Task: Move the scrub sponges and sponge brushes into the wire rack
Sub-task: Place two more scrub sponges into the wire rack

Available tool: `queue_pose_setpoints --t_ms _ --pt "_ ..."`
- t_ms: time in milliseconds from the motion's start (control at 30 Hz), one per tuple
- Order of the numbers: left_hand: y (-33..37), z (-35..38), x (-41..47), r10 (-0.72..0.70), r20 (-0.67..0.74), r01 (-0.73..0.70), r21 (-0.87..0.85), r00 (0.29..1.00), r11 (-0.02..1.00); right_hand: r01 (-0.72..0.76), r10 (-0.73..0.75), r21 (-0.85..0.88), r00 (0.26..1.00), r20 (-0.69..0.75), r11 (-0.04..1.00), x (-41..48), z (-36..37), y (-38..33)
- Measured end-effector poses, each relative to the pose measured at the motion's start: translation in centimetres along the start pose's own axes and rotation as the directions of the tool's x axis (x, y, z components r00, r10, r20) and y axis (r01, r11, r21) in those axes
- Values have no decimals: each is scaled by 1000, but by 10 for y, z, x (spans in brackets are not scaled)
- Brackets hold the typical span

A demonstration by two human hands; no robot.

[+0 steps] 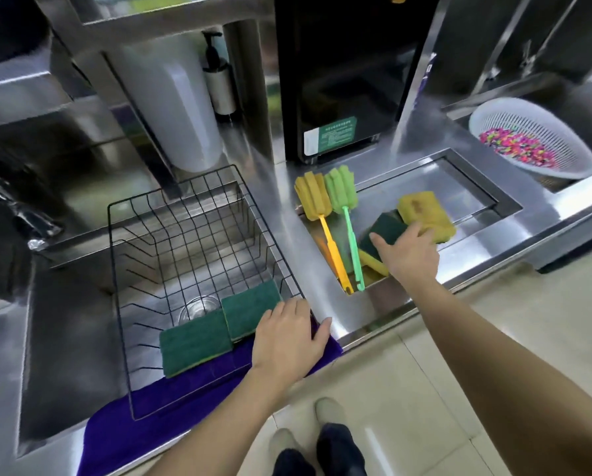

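scrub sponges (387, 231) lie under the right hand (409, 254), fingers spread, touching; left hand (287, 338) flat on wire rack (184, 235).

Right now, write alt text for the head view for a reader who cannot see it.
A person's right hand reaches onto scrub sponges in a recessed steel tray beside two sponge brushes, while the left hand rests on the corner of a black wire rack over a sink. Two green sponges already lie in the rack.

White colander (514, 132) of bright, perhaps plastic, bits; purple cloth (143, 424); pump bottle (219, 84)
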State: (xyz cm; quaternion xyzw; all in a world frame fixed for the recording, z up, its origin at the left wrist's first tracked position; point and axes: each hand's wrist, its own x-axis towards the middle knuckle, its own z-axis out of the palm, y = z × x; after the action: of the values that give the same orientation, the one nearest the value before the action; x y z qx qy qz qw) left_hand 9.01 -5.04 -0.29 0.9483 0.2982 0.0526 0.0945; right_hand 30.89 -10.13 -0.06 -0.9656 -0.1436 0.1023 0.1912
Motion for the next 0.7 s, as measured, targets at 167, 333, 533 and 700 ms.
queue_pose_setpoints --t_ms 167,333,533,700 --pt "-2 2 1 12 -8 -12 23 1000 1000 -32 35 -108 999 23 994 1 7 1" --pt "-2 2 0 27 8 -27 36 1000 999 -90 93 -63 994 51 994 5 17 -11" --pt "-8 4 -6 90 -55 -84 94 994 992 -97 97 -20 995 32 995 9 23 -19" --pt "-24 1 -14 44 -65 -35 134 997 990 -182 184 313 983 23 932 12 13 -27"
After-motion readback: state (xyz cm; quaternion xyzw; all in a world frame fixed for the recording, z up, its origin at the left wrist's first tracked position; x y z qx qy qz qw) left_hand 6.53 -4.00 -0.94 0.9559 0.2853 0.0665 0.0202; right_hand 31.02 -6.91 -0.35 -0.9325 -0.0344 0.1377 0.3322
